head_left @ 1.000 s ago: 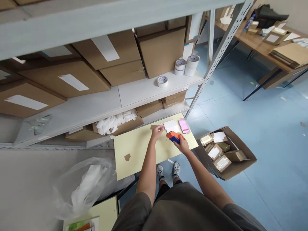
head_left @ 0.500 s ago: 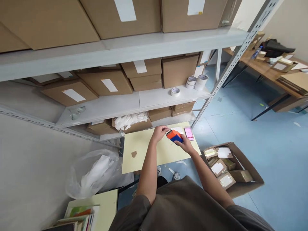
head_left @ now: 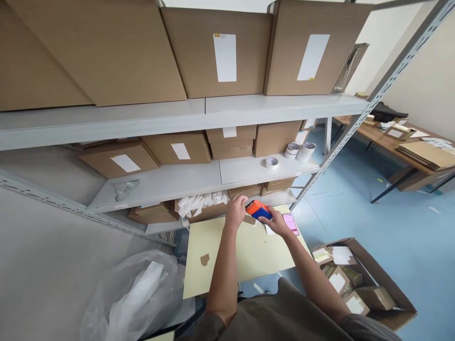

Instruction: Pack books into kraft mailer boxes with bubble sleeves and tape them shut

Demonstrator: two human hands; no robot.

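My right hand (head_left: 276,223) is closed around an orange and blue tape dispenser (head_left: 258,209), held just above the pale yellow table (head_left: 220,248). Right beside the dispenser's left end, my left hand (head_left: 236,211) has its fingers curled; whether anything is in them I cannot make out. A small brown cardboard piece (head_left: 249,219) shows just under the two hands. A phone with a pink screen (head_left: 290,223) lies on the table to the right of my right hand, beside white paper (head_left: 268,230).
A grey metal shelf rack (head_left: 213,113) with many brown boxes stands behind the table; tape rolls (head_left: 272,162) sit on its middle shelf. An open carton of small parcels (head_left: 350,279) is on the blue floor at right. A clear plastic bag (head_left: 131,298) lies at left. A wooden table (head_left: 415,151) stands far right.
The camera has tilted upward, bringing the upper shelves into view. Both hands stay together at the tape dispenser, lifted slightly toward the shelf.
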